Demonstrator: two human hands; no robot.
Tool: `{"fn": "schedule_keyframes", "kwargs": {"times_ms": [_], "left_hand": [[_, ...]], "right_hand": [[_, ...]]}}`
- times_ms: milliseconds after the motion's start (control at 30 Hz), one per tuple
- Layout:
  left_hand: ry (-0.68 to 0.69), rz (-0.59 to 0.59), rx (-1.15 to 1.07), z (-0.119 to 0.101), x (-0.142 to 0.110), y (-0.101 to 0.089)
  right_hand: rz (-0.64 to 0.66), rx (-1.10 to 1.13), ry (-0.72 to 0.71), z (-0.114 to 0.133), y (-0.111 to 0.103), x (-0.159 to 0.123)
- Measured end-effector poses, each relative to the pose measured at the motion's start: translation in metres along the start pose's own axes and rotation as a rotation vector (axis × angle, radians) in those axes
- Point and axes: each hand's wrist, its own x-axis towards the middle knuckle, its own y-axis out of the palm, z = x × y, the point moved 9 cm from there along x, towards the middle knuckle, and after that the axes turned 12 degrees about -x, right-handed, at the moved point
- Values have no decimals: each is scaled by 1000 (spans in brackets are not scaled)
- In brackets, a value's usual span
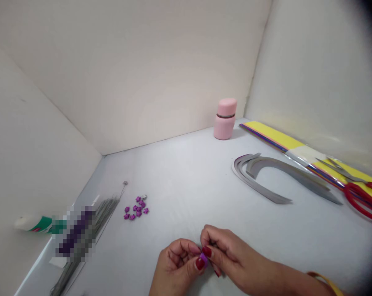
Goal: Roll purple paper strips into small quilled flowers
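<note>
Head view looks down on a pale grey work surface (180,176) walled by off-white panels. Low in the frame, the left hand (176,263) and right hand (231,250) meet near the front edge of the view, both curled and grasping a small purple piece (203,260) between their fingertips; its exact form is too hidden to tell. A yellow band (324,283) circles the right wrist. Up and to the left lies a cluster of purple star-shaped flowers (137,209), just beside a bundle of thin wire stems (107,211), which is partly covered by a pixelated patch. A tube of glue (34,224) lies at the far left. To the right are curved grey paper strips (266,176), red-handled scissors (361,201) resting on a pack of coloured paper strips (274,137), and, in the far corner, an upright pink jar (225,119).
</note>
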Motion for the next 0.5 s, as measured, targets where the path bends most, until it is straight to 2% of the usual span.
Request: {"fn": "schedule_keyframes", "kwargs": {"times_ms": [267, 500], "left_hand": [[30, 28, 67, -1, -1, -1], [16, -18, 48, -7, -4, 4]], "right_hand": [[36, 235, 63, -3, 6, 3], [41, 232, 58, -3, 4, 5]]}}
